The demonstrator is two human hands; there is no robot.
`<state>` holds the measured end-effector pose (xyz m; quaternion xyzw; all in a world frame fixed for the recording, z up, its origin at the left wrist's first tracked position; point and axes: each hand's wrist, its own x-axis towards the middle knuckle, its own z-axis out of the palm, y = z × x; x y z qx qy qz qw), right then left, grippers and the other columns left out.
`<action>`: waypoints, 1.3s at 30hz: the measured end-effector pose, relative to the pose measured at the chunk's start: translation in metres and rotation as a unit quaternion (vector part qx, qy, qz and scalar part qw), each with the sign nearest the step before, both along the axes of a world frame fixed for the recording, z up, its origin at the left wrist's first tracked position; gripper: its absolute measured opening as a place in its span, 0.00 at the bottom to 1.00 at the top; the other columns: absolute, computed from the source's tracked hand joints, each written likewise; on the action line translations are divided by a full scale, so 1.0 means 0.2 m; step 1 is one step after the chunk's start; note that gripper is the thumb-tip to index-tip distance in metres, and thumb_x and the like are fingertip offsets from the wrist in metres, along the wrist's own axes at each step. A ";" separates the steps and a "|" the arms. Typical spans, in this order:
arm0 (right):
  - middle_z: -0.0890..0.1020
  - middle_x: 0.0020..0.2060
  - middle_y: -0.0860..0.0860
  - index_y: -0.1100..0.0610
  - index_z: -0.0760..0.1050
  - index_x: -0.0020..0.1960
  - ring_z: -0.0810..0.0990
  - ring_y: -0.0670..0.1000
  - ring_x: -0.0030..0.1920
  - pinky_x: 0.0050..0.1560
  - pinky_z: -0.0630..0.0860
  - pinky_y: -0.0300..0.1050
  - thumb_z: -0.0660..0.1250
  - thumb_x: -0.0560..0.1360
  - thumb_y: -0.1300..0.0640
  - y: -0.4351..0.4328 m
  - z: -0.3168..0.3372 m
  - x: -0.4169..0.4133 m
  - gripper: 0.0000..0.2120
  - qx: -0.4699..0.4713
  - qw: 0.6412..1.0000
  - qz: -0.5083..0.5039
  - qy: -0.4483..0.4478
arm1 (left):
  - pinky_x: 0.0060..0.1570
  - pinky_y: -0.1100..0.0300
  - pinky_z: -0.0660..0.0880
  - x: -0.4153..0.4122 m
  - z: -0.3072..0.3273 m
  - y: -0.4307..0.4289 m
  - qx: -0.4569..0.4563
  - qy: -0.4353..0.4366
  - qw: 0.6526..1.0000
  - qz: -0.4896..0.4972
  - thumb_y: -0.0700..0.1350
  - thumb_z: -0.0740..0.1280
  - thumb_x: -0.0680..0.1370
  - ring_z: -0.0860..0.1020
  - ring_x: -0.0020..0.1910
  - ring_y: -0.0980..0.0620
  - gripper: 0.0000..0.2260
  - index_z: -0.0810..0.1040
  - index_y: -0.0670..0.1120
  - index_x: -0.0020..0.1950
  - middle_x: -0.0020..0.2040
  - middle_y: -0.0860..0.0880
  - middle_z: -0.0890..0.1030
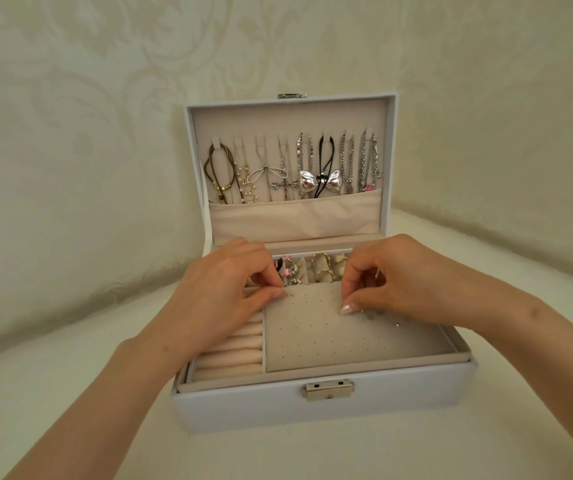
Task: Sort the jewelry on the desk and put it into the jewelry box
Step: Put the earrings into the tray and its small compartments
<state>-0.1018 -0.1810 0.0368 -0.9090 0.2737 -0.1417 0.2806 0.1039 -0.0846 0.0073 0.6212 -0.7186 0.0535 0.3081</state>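
Earring seating is the step in hand, judged from how both hands crowd the perforated earring pad [330, 337] in the tray of the open jewelry box [250, 410], which stands on the pale surface [70, 393].

The left hand [222, 289] works at the pad's 11 o'clock corner. Its grip is closed to a fine pinch, thumb against forefinger, on what looks like a tiny pearl stud [290, 292]. The pearl head shows at 3 o'clock from the fingertips, touching them and just above the pad's first holes. The post is too small to see, so its axis cannot be told.

The right hand [392, 275] sits toward the pad's 1 o'clock edge with its fingers curled and the thumb tip pressed onto the felt. Whether that grip has hold of anything cannot be told.

The coming move turns on 1 relation: the stud is already at the left fingertips and nearly over the nearest row of holes. The left hand is therefore the nearer 1, and the push should go almost straight down, with the right hand probably steadying the pad. A slip would likely drop the stud toward the ring rolls [233, 344] at 9 o'clock.

A few seated studs [369, 315] glint near the pad's 3 o'clock side. Gold rings [323, 268] fill a slot at 12 o'clock, and necklaces [298, 168] hang in the raised lid [278, 123].
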 end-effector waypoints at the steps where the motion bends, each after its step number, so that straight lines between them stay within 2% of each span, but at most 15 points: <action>1: 0.80 0.29 0.44 0.50 0.80 0.35 0.77 0.40 0.31 0.37 0.75 0.36 0.76 0.68 0.56 0.00 0.00 0.00 0.07 0.004 1.000 0.001 -0.006 | 0.39 0.55 0.74 0.00 0.00 0.00 -0.001 -0.003 1.000 0.004 0.45 0.75 0.70 0.73 0.40 0.61 0.10 0.75 0.56 0.36 0.37 0.60 0.76; 5: 0.80 0.28 0.40 0.49 0.80 0.34 0.77 0.37 0.31 0.37 0.74 0.32 0.75 0.68 0.58 -0.01 0.00 0.00 0.08 0.036 0.999 0.002 -0.038 | 0.41 0.59 0.74 0.00 0.00 0.00 0.003 0.014 0.999 0.032 0.46 0.74 0.70 0.74 0.40 0.61 0.08 0.77 0.55 0.36 0.37 0.59 0.78; 10: 0.83 0.30 0.46 0.59 0.79 0.36 0.80 0.42 0.32 0.37 0.76 0.33 0.74 0.68 0.65 -0.02 -0.01 0.00 0.06 0.103 0.990 -0.002 -0.096 | 0.40 0.67 0.69 -0.01 0.00 0.00 0.017 0.015 0.998 0.052 0.46 0.73 0.70 0.74 0.42 0.62 0.09 0.75 0.57 0.35 0.38 0.59 0.77; 14: 0.83 0.31 0.53 0.63 0.78 0.38 0.81 0.48 0.33 0.38 0.81 0.39 0.73 0.69 0.67 -0.02 -0.02 0.01 0.04 0.152 0.980 -0.013 -0.126 | 0.41 0.65 0.71 -0.01 0.00 0.00 0.020 0.018 0.998 0.052 0.47 0.73 0.70 0.74 0.42 0.62 0.12 0.72 0.58 0.34 0.38 0.59 0.77; 19: 0.83 0.32 0.57 0.59 0.78 0.38 0.81 0.48 0.32 0.35 0.79 0.37 0.72 0.70 0.66 -0.03 -0.03 0.02 0.05 0.174 0.972 -0.007 -0.158 | 0.42 0.62 0.72 -0.02 0.01 0.00 0.018 0.021 0.999 0.034 0.47 0.73 0.70 0.74 0.42 0.61 0.12 0.72 0.59 0.34 0.38 0.60 0.77; 25: 0.81 0.28 0.52 0.60 0.80 0.37 0.79 0.47 0.30 0.35 0.78 0.36 0.74 0.67 0.66 -0.03 -0.05 0.03 0.04 0.163 0.972 -0.013 -0.170 | 0.39 0.58 0.73 0.00 0.00 0.00 0.002 -0.014 1.000 0.013 0.45 0.74 0.70 0.72 0.40 0.61 0.10 0.74 0.55 0.35 0.36 0.59 0.76; 29: 0.82 0.29 0.52 0.63 0.81 0.37 0.80 0.47 0.30 0.34 0.78 0.36 0.73 0.67 0.70 -0.03 -0.05 0.02 0.04 0.177 0.967 -0.015 -0.183 | 0.38 0.65 0.69 0.00 0.00 0.00 -0.001 -0.035 0.999 0.036 0.46 0.74 0.70 0.71 0.41 0.62 0.08 0.75 0.54 0.36 0.37 0.59 0.76; 34: 0.82 0.34 0.61 0.60 0.82 0.37 0.81 0.47 0.30 0.35 0.77 0.35 0.69 0.69 0.73 -0.04 -0.05 0.03 0.09 0.162 0.970 -0.003 -0.183 | 0.39 0.68 0.68 0.01 -0.01 0.00 0.003 -0.027 0.998 0.053 0.46 0.73 0.70 0.71 0.42 0.62 0.06 0.77 0.53 0.37 0.37 0.59 0.76; 39: 0.82 0.35 0.57 0.59 0.82 0.39 0.81 0.48 0.32 0.37 0.78 0.35 0.68 0.70 0.74 -0.04 -0.06 0.03 0.12 0.163 0.970 0.006 -0.182 | 0.42 0.59 0.73 0.01 0.00 0.00 0.012 0.004 0.999 0.030 0.45 0.73 0.70 0.73 0.40 0.61 0.07 0.77 0.54 0.37 0.37 0.59 0.77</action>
